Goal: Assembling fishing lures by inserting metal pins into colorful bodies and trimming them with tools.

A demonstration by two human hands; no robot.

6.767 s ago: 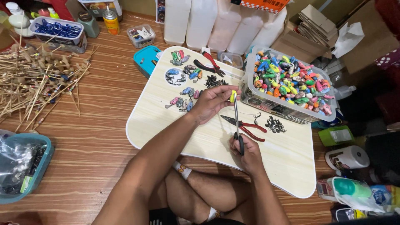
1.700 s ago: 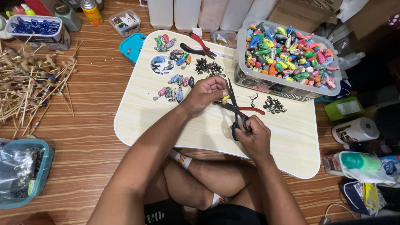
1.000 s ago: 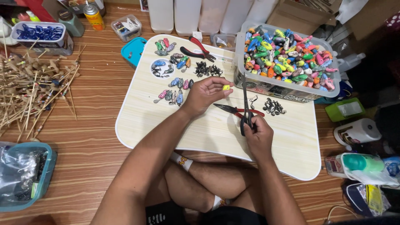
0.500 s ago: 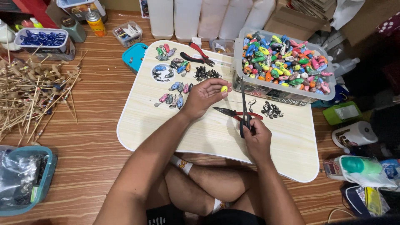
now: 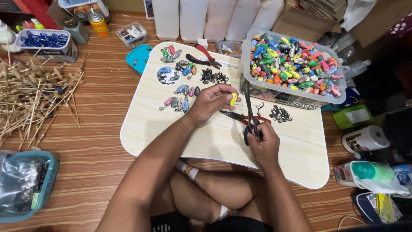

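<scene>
Head view, frame centre: the left hand (image 5: 209,103) pinches a small yellow oval bead (image 5: 233,99) above the pale wooden counter (image 5: 214,137); the right hand's (image 5: 264,144) grip closes round black-handled scissors (image 5: 249,112), blades just beside the bead. Trimming seems underway, calling next for a steady, close snip.

White jugs (image 5: 206,17) and a cardboard box (image 5: 296,19) are ranged beyond the lap table's far edge (image 5: 223,47); a labelled yellow can (image 5: 99,25) is seen far left.

A home craft workspace: floor-level lap table (image 5: 206,141), lure tub (image 5: 296,90), pliers (image 5: 201,58).
</scene>
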